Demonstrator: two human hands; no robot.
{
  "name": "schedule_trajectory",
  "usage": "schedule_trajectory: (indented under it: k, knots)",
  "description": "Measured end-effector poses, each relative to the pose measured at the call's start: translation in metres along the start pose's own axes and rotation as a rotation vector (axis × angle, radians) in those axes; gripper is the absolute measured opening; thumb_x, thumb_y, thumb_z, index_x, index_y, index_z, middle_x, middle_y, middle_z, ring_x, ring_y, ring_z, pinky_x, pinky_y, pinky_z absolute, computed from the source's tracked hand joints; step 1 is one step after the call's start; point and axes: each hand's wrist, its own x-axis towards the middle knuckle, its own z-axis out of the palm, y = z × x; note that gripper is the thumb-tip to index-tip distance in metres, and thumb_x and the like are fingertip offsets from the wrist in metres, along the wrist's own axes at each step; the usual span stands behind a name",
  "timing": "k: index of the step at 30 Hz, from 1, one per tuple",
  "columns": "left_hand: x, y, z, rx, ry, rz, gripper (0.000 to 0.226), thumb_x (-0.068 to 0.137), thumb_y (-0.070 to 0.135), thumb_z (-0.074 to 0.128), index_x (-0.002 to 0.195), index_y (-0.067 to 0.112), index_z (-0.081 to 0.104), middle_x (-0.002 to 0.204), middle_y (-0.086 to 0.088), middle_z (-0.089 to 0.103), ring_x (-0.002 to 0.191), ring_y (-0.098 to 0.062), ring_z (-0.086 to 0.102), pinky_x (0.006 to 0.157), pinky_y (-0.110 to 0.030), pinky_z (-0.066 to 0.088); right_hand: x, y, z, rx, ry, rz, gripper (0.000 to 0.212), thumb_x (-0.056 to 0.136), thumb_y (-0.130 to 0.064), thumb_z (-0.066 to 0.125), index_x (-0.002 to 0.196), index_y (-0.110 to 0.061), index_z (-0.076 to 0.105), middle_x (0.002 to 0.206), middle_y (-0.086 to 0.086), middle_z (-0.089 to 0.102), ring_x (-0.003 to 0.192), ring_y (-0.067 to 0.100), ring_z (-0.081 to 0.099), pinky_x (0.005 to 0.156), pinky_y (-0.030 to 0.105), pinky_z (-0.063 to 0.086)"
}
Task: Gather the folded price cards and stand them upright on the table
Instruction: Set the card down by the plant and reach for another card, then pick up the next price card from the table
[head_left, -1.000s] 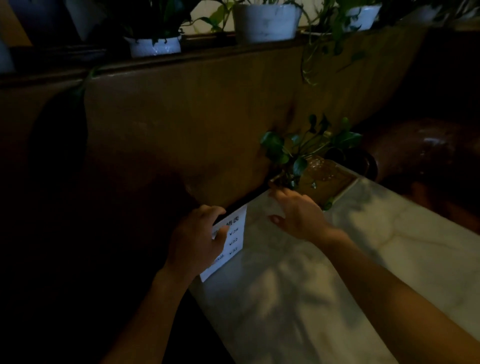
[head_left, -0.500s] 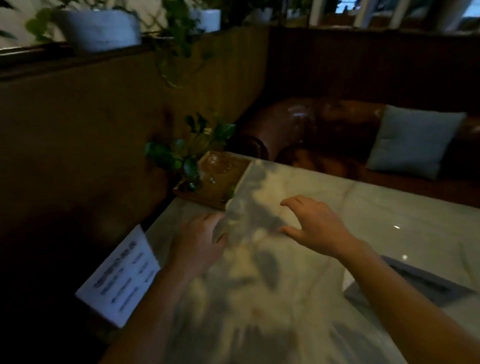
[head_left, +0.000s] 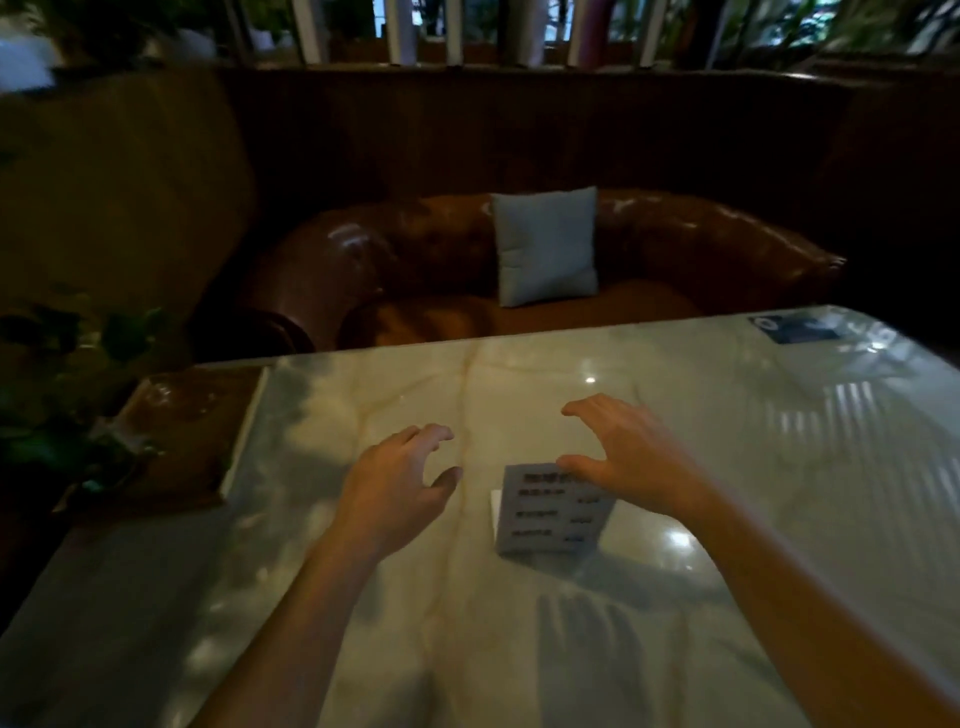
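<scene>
A folded white price card (head_left: 550, 512) with rows of dark print sits on the pale marble table (head_left: 519, 649), near its middle. My right hand (head_left: 631, 457) hovers over the card's top right corner with fingers spread, the thumb at the card's upper edge; I cannot tell whether it touches. My left hand (head_left: 400, 483) is open and curled a little to the left of the card, apart from it and holding nothing. The card's right part is hidden under my right hand.
A potted plant (head_left: 67, 395) on a brown wooden tray (head_left: 187, 441) stands at the table's left edge. A brown leather sofa (head_left: 519, 270) with a grey cushion (head_left: 545, 247) faces the far edge. A blue item (head_left: 795, 327) lies at the far right corner.
The view has swung right, from the wall side to the table's middle. The card at the left edge has left the view, and both hands have moved to another card.
</scene>
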Motion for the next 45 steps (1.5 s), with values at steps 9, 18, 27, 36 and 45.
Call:
schedule_trajectory:
  k: [9,18,27,36,45]
  knots:
    - [0.016,0.031,0.039,-0.07,-0.108,0.049,0.033,0.082,0.04,0.054,0.113,0.028,0.052,0.11,0.002,0.063,0.099,-0.017,0.056,0.081,-0.035,0.045,-0.021,0.048,0.011,0.074,0.006,0.108,0.05,0.082,-0.042,0.057,0.123,-0.02,0.041,0.126,0.004,0.054,0.104,0.022,0.055,0.09,0.042,0.048]
    - [0.015,0.033,0.05,-0.071,-0.103,0.006,0.023,0.084,0.034,0.054,0.105,0.026,0.057,0.096,0.003,0.065,0.086,-0.018,0.059,0.075,-0.035,0.048,-0.021,0.059,0.031,0.143,0.076,0.084,0.023,0.084,-0.026,0.057,0.105,-0.016,0.056,0.102,0.006,0.068,0.083,0.024,0.061,0.075,0.037,0.05]
    - [0.019,0.04,0.049,-0.049,-0.068,0.033,0.011,0.082,0.019,0.058,0.086,0.023,0.067,0.089,0.003,0.073,0.079,-0.02,0.064,0.071,-0.038,0.05,-0.012,0.065,0.036,0.15,0.104,0.061,0.011,0.088,-0.013,0.047,0.085,-0.009,0.057,0.082,0.011,0.066,0.07,0.028,0.054,0.063,0.04,0.046]
    - [0.01,0.033,0.039,-0.02,0.029,0.033,0.009,0.082,0.019,0.061,0.082,0.025,0.068,0.082,0.007,0.074,0.074,-0.019,0.064,0.068,-0.031,0.043,0.006,0.058,0.035,0.115,0.203,-0.036,0.009,0.086,-0.01,0.05,0.081,-0.009,0.058,0.076,0.01,0.066,0.066,0.031,0.054,0.059,0.038,0.045]
    - [-0.014,0.001,0.009,0.051,0.066,-0.065,0.009,0.082,0.026,0.061,0.087,0.025,0.069,0.086,0.004,0.075,0.079,-0.023,0.065,0.073,-0.034,0.045,0.051,0.014,0.042,0.099,0.175,-0.219,0.01,0.088,-0.01,0.049,0.086,-0.006,0.058,0.081,0.013,0.067,0.065,0.032,0.053,0.06,0.029,0.034]
